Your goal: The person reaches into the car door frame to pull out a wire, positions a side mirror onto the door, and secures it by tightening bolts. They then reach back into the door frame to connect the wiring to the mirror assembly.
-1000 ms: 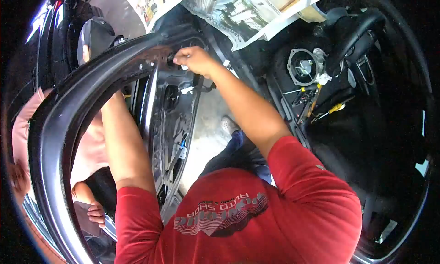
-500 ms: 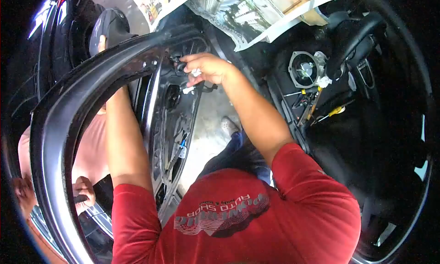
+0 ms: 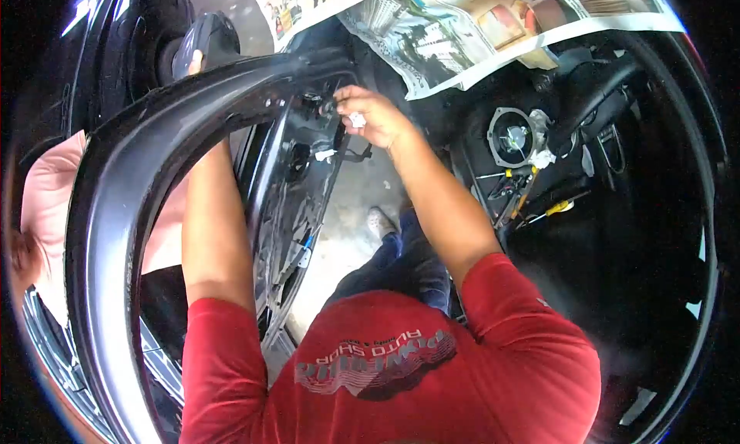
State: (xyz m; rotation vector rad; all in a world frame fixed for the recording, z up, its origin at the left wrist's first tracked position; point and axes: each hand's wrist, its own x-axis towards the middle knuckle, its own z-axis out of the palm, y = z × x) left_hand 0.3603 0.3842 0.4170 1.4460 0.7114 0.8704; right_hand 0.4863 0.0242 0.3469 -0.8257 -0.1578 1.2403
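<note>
1. Mirror housing [image 3: 216,39]: located on the outer side of the door frame [image 3: 116,205], to the left of and farther forward than the right hand [image 3: 371,119]. Long axis: cannot be told.
2. Left hand [image 3: 196,62]: nearer; one digit lies against the housing. The frame hides the rest; opening and grip cannot be told.
3. Right hand: opposite side of the frame, fingers curled around a white piece [image 3: 357,120], fingertips at the inner door panel's [image 3: 308,201] front corner; contact unclear.
</note>
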